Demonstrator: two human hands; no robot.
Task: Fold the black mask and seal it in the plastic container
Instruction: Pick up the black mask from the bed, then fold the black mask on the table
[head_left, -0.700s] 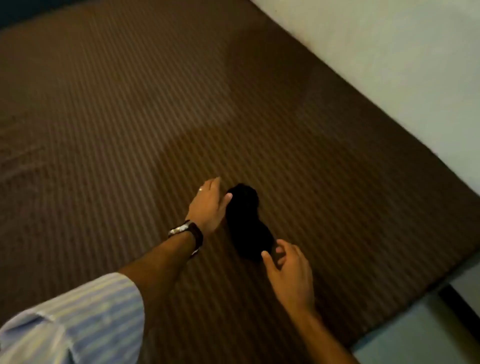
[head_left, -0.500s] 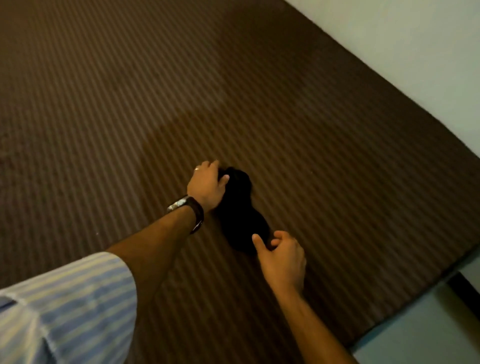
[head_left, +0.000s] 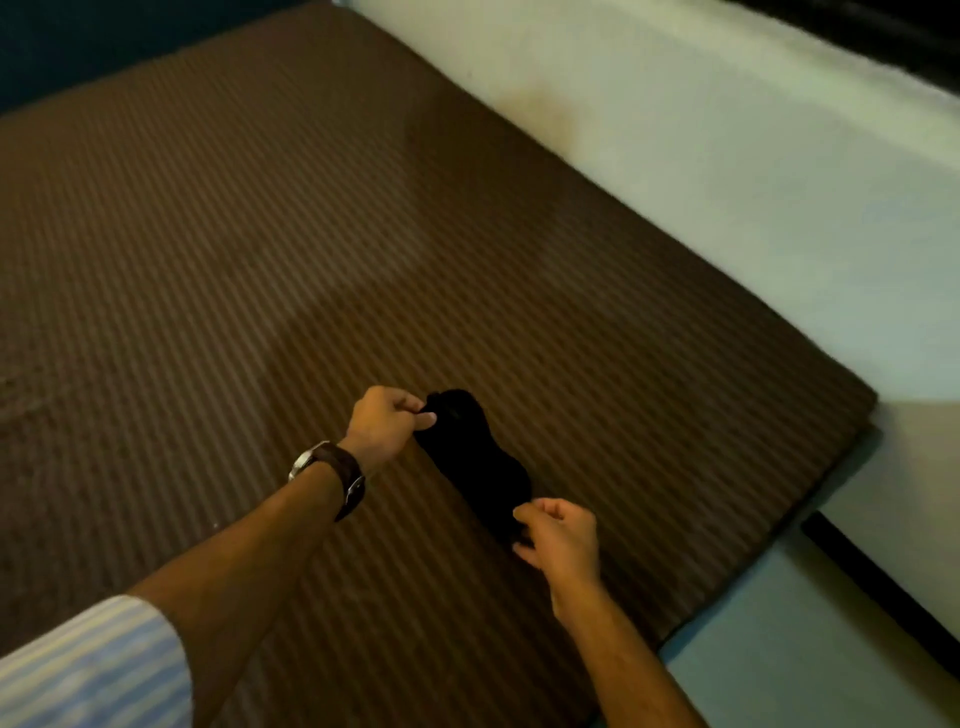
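Both hands have closed, left hand (head_left: 387, 423) and right hand (head_left: 558, 532) pinching my soft black cloth mask's (head_left: 475, 460) ends; I'd fold edge to edge.

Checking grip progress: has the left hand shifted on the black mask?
Yes. The left hand closed from flat beside the black fabric mask to pinching its far end.

Dim, warm light over a brown ribbed mat (head_left: 260, 249) filling most of the scene, stripes running diagonally from near left to far right. Pale, off-white wall (head_left: 727, 156) along the mat's right edge, faintly stained toward the far end. Light floor (head_left: 810, 644) at near right, past the mat's corner, crossed by a dark strip (head_left: 883, 587). Dark area beyond the far left edge.
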